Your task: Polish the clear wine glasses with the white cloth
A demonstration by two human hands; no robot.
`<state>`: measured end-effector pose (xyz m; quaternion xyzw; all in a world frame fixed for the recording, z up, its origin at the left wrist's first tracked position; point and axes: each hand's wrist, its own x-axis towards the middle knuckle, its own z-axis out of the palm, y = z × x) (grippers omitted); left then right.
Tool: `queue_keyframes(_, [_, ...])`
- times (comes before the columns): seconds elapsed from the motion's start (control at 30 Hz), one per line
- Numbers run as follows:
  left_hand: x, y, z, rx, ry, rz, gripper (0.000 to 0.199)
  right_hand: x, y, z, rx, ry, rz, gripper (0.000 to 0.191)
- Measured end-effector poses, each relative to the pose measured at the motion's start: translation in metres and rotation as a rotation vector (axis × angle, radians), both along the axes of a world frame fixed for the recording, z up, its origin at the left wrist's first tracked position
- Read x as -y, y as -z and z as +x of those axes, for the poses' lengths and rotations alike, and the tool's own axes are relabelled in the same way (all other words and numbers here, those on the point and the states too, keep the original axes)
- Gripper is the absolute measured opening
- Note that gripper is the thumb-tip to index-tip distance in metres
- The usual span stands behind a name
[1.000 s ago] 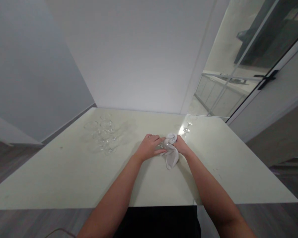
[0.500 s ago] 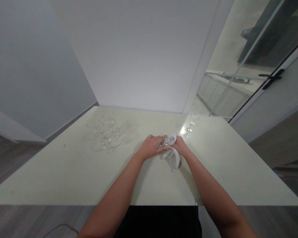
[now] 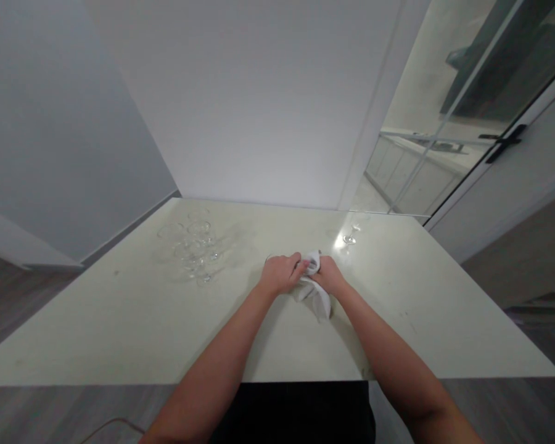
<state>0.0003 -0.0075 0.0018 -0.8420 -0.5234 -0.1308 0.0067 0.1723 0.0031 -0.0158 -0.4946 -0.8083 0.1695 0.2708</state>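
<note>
Above the middle of the table, my left hand (image 3: 281,274) is closed around a clear glass (image 3: 267,258). Only a thin curved edge of it shows beyond the knuckles; the rest is hidden, so I cannot tell its full shape. My right hand (image 3: 330,275) grips a white cloth (image 3: 321,302) right beside the left one. Part of the cloth is bunched between both hands, against the left thumb, and its loose end hangs down toward me.
Several clear stemmed glasses (image 3: 195,246) stand grouped on the table's left side, hard to tell apart. One more stemmed glass (image 3: 350,236) stands at the back right. The pale table (image 3: 120,333) meets a white wall and a glazed door with a black handle (image 3: 506,143).
My left hand has turned and closed more, its fingers curling where they were stretched across the cloth. The right hand has shifted slightly left with the cloth. The view has moved a little.
</note>
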Motion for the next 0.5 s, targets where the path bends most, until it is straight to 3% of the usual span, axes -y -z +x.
queue_keyframes(0.07, [0.0,0.002,0.0,0.01,0.013,-0.052,0.058,0.003,-0.004,0.0,0.149,0.025,0.064,0.009])
queue_keyframes(0.13, [0.0,0.003,0.0,0.062,0.021,-0.043,0.056,0.003,-0.004,0.0,0.149,0.029,0.084,0.009])
queue_keyframes(0.27, [0.001,0.003,-0.001,0.229,0.117,0.194,0.055,-0.004,0.003,-0.003,-0.283,-0.008,-0.057,0.013])
queue_keyframes(0.33, [0.002,0.003,-0.001,0.231,0.132,0.24,0.059,-0.006,0.006,-0.004,-0.433,-0.051,-0.142,0.016])
queue_keyframes(0.4, [0.002,0.001,-0.002,0.181,0.093,0.183,0.056,-0.006,0.006,-0.005,-0.403,-0.083,-0.153,0.016])
queue_keyframes(0.5, [0.003,-0.002,-0.003,0.111,0.059,0.075,0.051,-0.001,0.0,-0.003,-0.146,-0.039,-0.019,0.014])
